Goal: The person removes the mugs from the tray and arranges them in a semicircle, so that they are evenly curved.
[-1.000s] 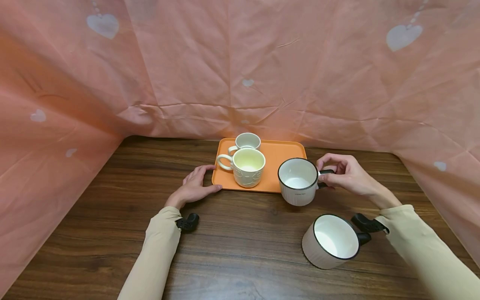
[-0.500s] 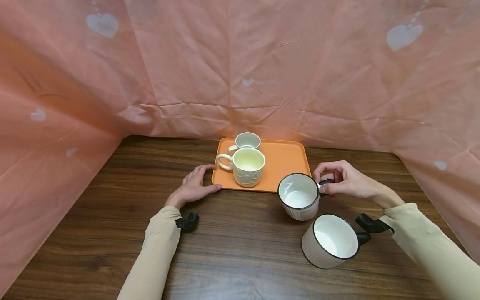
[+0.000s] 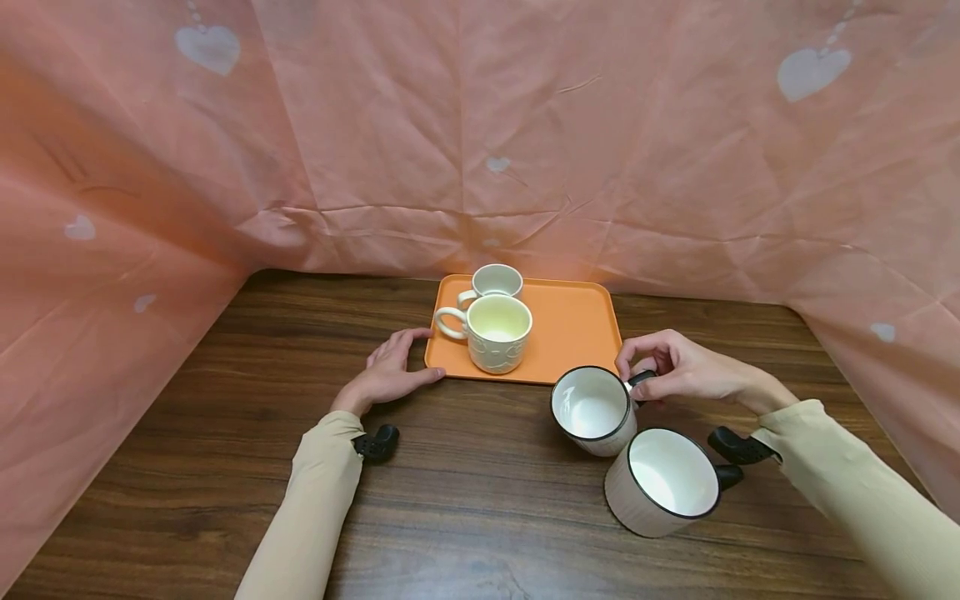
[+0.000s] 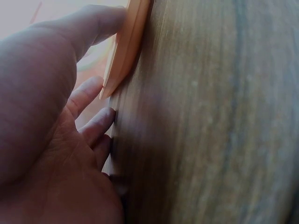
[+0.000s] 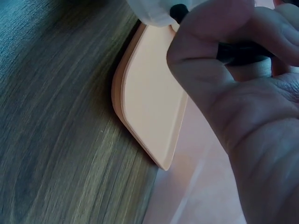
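In the head view my right hand [image 3: 690, 371] pinches the black handle [image 3: 642, 387] of a white ribbed mug with a black rim [image 3: 592, 408]. This mug is tilted slightly, in front of the orange tray's right part. My left hand [image 3: 386, 371] lies at the left front corner of the orange tray [image 3: 566, 333], its thumb and a finger touching the edge with the fingers spread and relaxed. On the tray's left side stand a cream embossed mug [image 3: 497, 350] and, partly hidden behind it, a smaller pale mug [image 3: 497, 282]. In the right wrist view the fingers [image 5: 210, 21] cover most of the handle.
A larger white mug with a black rim and handle [image 3: 660, 492] stands on the dark wooden table [image 3: 465, 500], close in front of the held mug. Pink cloth with hearts [image 3: 375, 150] hangs behind and along both sides of the table.
My right hand has drawn the black-rimmed mug toward me, from over the tray's front right edge to beside the larger mug. The left hand and the tray have stayed put.
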